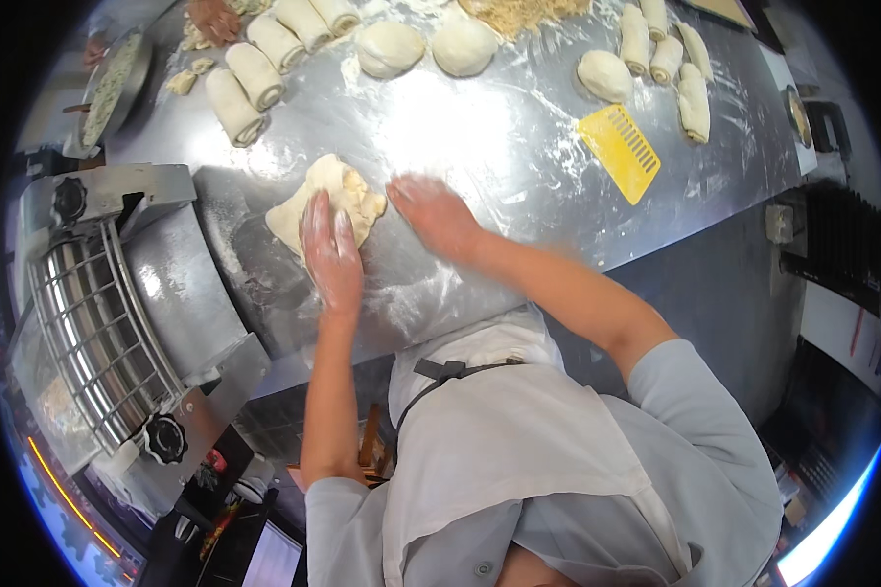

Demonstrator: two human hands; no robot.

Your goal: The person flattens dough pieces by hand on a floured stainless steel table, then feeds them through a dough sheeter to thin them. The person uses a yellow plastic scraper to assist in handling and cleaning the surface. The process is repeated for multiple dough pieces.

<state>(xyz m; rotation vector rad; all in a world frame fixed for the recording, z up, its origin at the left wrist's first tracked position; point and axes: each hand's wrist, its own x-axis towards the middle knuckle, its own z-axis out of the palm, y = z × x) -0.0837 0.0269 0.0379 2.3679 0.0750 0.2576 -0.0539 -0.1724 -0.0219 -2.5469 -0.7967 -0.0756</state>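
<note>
My left hand (333,249), dusted with flour, lies flat on a rough piece of dough (328,180) with its fingers pointing away from me. The dough is irregular, with a torn, yellowish lumpy patch on its right side. Just right of it, my right hand (433,213) hovers at or over the steel worktop (477,293), slightly blurred and holding nothing I can see. Whether it touches the steel, I cannot tell.
A dough sheeter (88,315) with a steel roller and wire guard stands left. Rolled dough pieces (233,108) and dough balls (464,48) line the far side. A yellow slotted scraper (620,154) lies right. Another person's hand (213,20) works near a filling bowl (143,70).
</note>
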